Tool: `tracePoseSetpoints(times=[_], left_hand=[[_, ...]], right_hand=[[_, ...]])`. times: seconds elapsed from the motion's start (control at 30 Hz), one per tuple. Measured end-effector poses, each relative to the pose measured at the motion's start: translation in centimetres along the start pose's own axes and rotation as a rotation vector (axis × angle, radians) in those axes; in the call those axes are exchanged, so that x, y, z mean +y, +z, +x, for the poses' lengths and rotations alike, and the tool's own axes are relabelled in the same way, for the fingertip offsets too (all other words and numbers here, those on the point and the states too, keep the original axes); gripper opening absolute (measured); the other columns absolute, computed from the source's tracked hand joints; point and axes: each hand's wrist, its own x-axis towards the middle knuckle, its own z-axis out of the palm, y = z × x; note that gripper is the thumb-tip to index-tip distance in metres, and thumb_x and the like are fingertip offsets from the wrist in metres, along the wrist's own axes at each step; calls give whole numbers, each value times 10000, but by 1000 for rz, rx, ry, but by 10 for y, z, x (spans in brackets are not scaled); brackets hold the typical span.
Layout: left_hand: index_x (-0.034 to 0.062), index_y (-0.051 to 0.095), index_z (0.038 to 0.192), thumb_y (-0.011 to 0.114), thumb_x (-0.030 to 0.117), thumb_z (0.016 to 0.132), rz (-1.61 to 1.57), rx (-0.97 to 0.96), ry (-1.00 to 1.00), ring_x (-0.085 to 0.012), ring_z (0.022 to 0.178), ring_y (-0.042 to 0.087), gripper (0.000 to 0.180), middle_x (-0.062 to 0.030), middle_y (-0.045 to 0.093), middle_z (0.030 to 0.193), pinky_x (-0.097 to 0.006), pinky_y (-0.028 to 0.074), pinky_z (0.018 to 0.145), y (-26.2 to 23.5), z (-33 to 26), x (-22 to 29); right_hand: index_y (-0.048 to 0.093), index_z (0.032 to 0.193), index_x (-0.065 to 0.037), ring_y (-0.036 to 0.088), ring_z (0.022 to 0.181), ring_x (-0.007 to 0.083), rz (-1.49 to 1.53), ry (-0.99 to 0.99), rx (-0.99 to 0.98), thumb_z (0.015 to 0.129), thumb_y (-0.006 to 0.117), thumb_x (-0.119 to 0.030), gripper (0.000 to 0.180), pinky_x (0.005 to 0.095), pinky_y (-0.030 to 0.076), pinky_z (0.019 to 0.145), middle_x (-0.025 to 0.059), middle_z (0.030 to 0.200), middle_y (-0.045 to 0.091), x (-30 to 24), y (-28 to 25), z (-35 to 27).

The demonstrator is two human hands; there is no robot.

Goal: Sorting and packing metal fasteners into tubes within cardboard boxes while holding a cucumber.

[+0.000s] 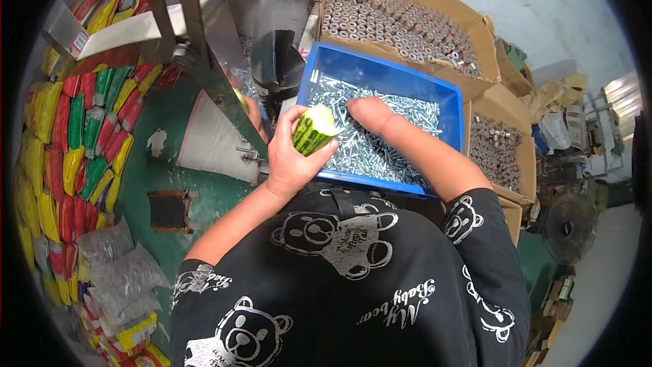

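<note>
My left hand (291,158) is wrapped round a green striped melon (314,132), whose pale inside shows at the bitten or cut upper end. It holds the melon over the near left corner of a blue plastic bin (380,68). Inside the bin lies a thick layer of small silvery screws or bolts (414,112). My right hand (370,114) reaches in among them from the right, its fingers pointing down and left. Those fingers are hidden from view, so what they grip, if anything, does not show.
Behind the bin stands a cardboard box (401,24) of cylindrical metal parts; another box (499,146) is at its right. A metal machine arm (210,75) slants down beside my left hand. Red, yellow and green packages (75,156) are piled at the left. A fan (567,228) stands right.
</note>
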Motion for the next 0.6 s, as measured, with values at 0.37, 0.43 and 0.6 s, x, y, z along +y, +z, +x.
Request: tracePoseSetpoints(times=[0.37, 0.43, 0.6], left_hand=[[3, 416, 1208, 796, 93, 694, -74, -127, -59, -145, 961, 587, 645, -100, 603, 1045, -279, 461, 865, -9, 3, -4], [3, 413, 1216, 796, 96, 698, -133, -156, -70, -146, 971, 582, 651, -104, 597, 1055, -286, 460, 867, -11, 4, -2], [37, 445, 1231, 808, 175, 692, -42, -227, 82, -211, 930, 613, 664, -124, 592, 1041, -327, 489, 815, -17, 3, -5]], right_hand=[[613, 949, -112, 633, 738, 352, -212, -59, -22, 808, 567, -169, 159, 456, 498, 664, 147, 760, 643, 24, -35, -23], [603, 926, -100, 621, 713, 351, 149, -1, 185, 764, 624, -143, 169, 437, 497, 651, 153, 745, 638, 30, -44, -28], [547, 959, -17, 443, 387, 73, 1263, 219, -116, 905, 575, -157, 153, 225, 324, 346, 82, 688, 616, -40, -94, -16]])
